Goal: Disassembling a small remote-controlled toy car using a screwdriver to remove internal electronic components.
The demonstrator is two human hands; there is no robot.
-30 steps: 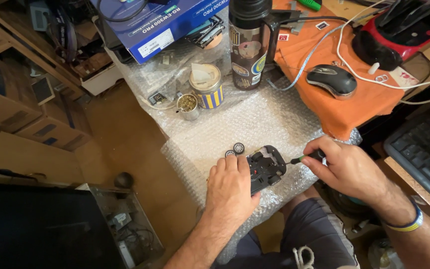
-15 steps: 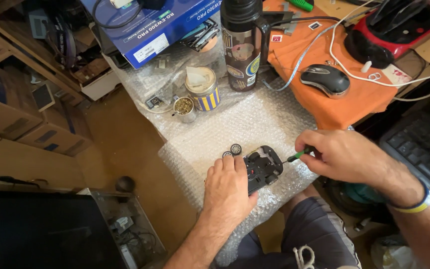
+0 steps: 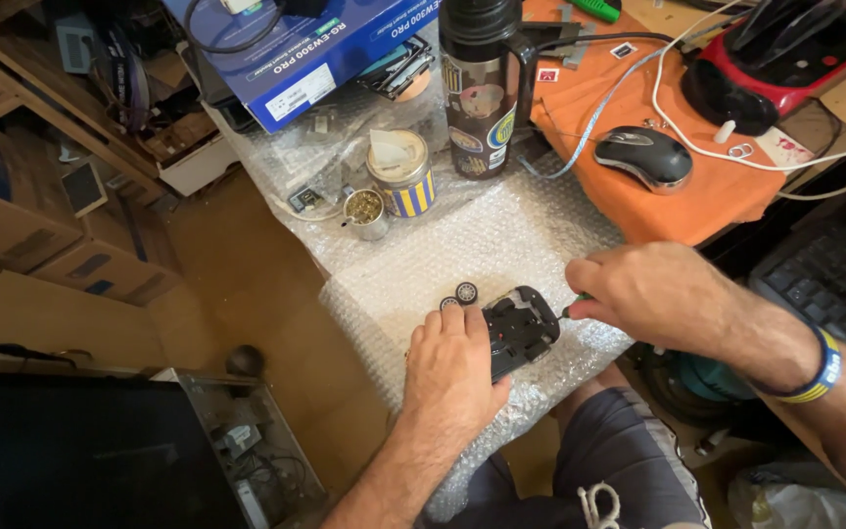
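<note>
A: Head view, nearest first: the left hand (image 3: 454, 367) lies flat-ish, fingers clamped over the near end of a small black toy car chassis (image 3: 519, 330) on the bubble wrap (image 3: 501, 245).

B: And the other one?

A: The right hand (image 3: 653, 294) sits just right of the chassis, closed around a green-handled screwdriver (image 3: 572, 309), tip at its edge. Two tiny wheels (image 3: 466, 292) lie just beyond the left fingers. Farther back: a striped tin (image 3: 401, 176), a dark thermos (image 3: 482, 83), a grey mouse (image 3: 643, 157).

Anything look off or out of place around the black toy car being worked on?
The black toy car lies underside up on the bubble wrap, held by the left hand. Two small wheels lie loose beside it, detached. The right hand holds a green-handled screwdriver against the car. Nothing looks spilled.
</note>
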